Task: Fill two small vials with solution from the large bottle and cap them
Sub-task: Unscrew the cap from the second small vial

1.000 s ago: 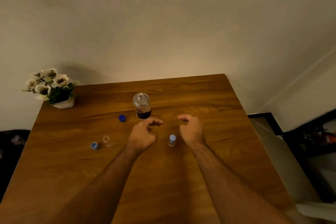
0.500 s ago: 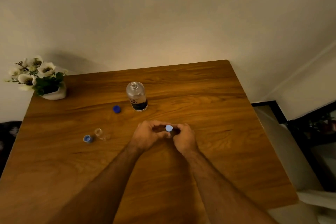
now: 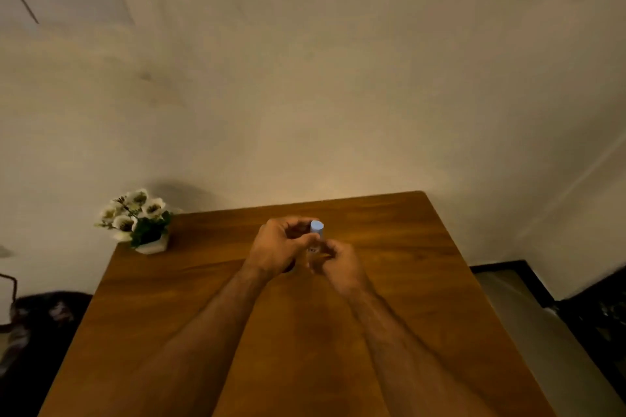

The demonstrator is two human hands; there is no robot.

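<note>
2 bare hands are meeting over the brown wooden table (image 3: 423,281), holding 1 small clear glass vial with a pale blue cap (image 3: 316,237) upright between them. The left hand (image 3: 277,249) is pinching near the cap; the right hand (image 3: 340,262) is curling closed round the vial's body. Judging from this, uncapping is going best with the body steadied and only the cap turning. A faint mark on the vial is showing, unreadable.

Both hands met above the wooden worktop (image 3: 423,281), the left hand (image 3: 277,250) and right hand (image 3: 342,261) sharing a grip on a pale-capped vial (image 3: 316,237); a flower pot (image 3: 149,240) stood at the far left corner.
</note>
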